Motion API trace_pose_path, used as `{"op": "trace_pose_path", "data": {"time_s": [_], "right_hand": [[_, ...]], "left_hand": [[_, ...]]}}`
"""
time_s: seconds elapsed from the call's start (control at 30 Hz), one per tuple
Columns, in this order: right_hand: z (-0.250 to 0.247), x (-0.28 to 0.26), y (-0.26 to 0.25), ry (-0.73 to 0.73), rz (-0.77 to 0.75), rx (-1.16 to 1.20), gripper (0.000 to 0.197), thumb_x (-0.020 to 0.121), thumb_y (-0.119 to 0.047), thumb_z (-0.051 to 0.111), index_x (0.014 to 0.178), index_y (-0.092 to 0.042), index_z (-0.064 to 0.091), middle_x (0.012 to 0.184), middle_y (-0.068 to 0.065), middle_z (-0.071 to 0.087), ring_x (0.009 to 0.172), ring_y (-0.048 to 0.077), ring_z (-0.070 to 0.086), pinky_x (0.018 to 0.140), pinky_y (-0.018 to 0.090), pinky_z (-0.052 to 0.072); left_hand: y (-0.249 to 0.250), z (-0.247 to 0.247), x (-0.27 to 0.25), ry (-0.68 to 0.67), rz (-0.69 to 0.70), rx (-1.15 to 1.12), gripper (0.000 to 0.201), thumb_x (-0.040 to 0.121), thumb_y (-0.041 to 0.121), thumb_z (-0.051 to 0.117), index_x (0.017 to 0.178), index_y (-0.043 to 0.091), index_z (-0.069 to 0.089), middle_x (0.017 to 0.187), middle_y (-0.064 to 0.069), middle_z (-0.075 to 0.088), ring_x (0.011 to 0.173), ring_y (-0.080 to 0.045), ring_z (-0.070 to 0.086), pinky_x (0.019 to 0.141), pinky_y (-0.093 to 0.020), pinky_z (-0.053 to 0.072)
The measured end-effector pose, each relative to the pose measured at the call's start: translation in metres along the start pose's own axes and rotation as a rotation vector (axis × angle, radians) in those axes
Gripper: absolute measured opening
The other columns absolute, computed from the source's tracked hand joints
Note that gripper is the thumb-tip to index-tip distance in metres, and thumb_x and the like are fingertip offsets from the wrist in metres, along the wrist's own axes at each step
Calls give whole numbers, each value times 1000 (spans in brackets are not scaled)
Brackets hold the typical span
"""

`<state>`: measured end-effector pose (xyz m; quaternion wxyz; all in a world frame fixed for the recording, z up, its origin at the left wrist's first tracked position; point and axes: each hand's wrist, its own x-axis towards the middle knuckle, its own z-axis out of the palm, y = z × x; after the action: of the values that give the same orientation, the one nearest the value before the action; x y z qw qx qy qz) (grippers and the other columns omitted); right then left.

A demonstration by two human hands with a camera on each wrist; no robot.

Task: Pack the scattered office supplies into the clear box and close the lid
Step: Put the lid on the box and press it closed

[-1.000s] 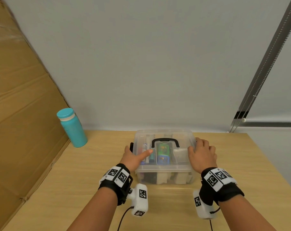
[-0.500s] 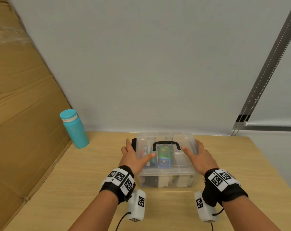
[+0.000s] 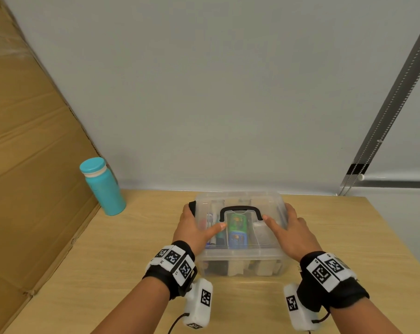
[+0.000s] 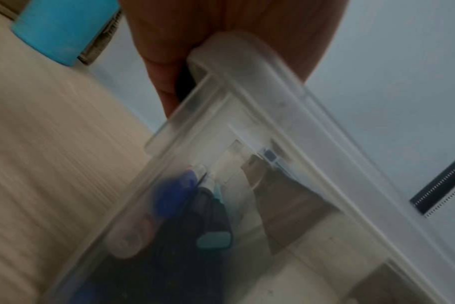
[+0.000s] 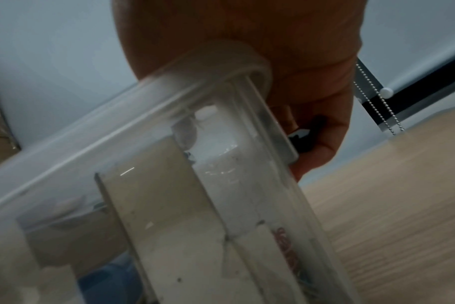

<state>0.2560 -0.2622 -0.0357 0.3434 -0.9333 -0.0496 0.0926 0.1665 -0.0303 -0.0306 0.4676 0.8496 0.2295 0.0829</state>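
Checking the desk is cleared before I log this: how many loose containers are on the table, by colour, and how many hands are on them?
Clear box, lid on: 1
Teal bottle: 1
Total containers on the table: 2
Hands on the box: 2, the left hand and the right hand, one at each end.

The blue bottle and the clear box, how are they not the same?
The blue bottle is tall and round; the clear box is low, wide and boxy. You cannot see into the bottle, but pens and other supplies show through the box. The bottle stands alone by the cardboard; the left hand and right hand hold the box. Both sit on the wooden table with tops on.
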Motion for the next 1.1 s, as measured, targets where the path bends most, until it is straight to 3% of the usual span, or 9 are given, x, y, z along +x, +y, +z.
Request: {"op": "trace_pose_path", "data": {"time_s": [0.27,0.4,0.5,0.57,0.63,0.7,0.77,0.93,1.1], "right_hand": [[-11,-6,-14,-70,41,-213,93,77,-82,30,149,-30,1,143,18,34,113,37,56,89,45,47],[-18,-3,-21,-106,104,-319,119,61,-94,28,149,-24,-11,131,14,57,102,31,63,87,42,51],[-27,-2,-29,-76,168,-395,126,53,-97,33,144,-9,23,109,8,66,91,28,66,87,42,52],[-28,-3,-33,-58,137,-419,110,56,-94,37,123,-8,48,87,3,63,79,23,64,79,36,53],[-23,-3,-31,-42,136,-343,104,62,-89,43,124,-6,44,98,6,61,86,25,63,77,36,52],[-18,0,-27,-42,132,-204,104,68,-80,51,133,-2,34,125,14,54,106,30,59,85,40,50],[-16,1,-23,-45,103,-75,100,72,-70,60,138,-1,28,135,17,49,116,33,54,91,40,48],[-10,-8,-13,93,4,174,90,69,-57,73,139,-16,34,134,6,53,118,28,54,93,39,45],[-2,-3,-7,122,-37,108,83,68,-65,69,133,-20,41,126,2,59,110,25,58,86,39,50]], "left_hand": [[3,0,0,-21,7,82,96,66,62,70,141,20,26,133,-6,49,116,-24,54,97,-42,50],[8,-1,-5,-8,6,89,101,64,65,69,143,20,25,138,-6,42,119,-25,51,99,-43,48],[10,-1,-7,10,4,73,101,66,61,71,144,18,24,143,-6,35,125,-24,46,104,-41,45],[9,-1,-7,10,-3,40,98,64,61,73,141,19,28,139,-5,41,122,-24,49,102,-43,46],[8,0,-7,4,-11,9,97,60,63,73,138,23,31,133,-3,49,117,-23,53,99,-44,49],[7,0,-7,3,-15,-1,99,57,67,71,137,26,30,130,-1,52,115,-23,55,97,-44,50],[6,1,-8,9,-7,-18,96,59,65,72,137,27,31,130,0,52,115,-22,55,97,-44,50],[4,2,-8,36,8,-114,88,67,46,79,138,23,33,130,2,53,117,-20,54,101,-41,47],[5,1,-11,37,41,-180,72,70,36,80,129,31,38,117,10,53,108,-14,55,90,-27,45]]}}
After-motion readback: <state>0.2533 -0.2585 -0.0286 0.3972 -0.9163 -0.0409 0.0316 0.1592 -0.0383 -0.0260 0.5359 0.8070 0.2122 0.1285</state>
